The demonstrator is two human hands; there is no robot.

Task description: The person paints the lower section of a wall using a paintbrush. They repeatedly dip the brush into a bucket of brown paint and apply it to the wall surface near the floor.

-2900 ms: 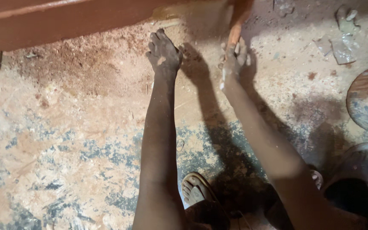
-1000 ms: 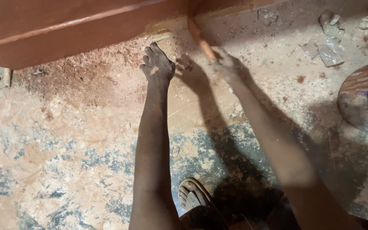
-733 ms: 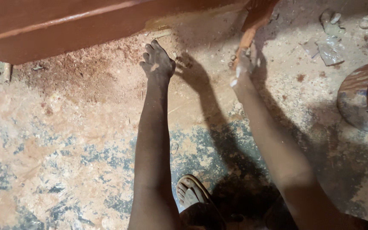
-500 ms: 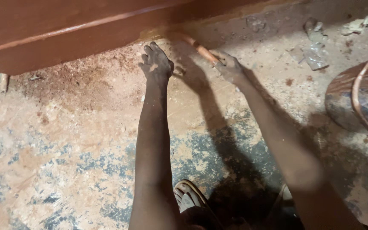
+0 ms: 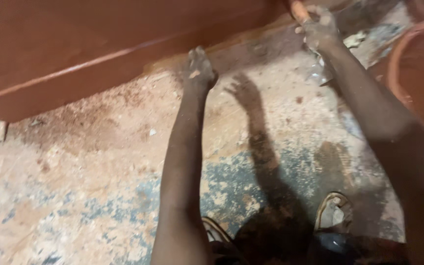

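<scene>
My left hand [image 5: 198, 70] rests flat on the dusty floor [image 5: 99, 162], fingers spread, right at the lower edge of a large reddish-brown wooden panel [image 5: 84, 44]. My right hand [image 5: 318, 27] is raised at the upper right, closed around the orange wooden handle [image 5: 299, 10] of a tool whose working end is out of frame. Both hands are coated in grey dust. Reddish sawdust lies thick on the floor along the panel's bottom edge.
A round reddish basin [image 5: 420, 64] stands at the right edge. Crumpled paper scraps [image 5: 354, 39] lie near my right hand. My sandalled feet [image 5: 333, 216] show at the bottom. The floor is mottled blue, tan and white.
My right hand has swung the handle up and to the right, away from the panel edge near my left hand. The view has shifted right. My left hand stays planted on the floor.
</scene>
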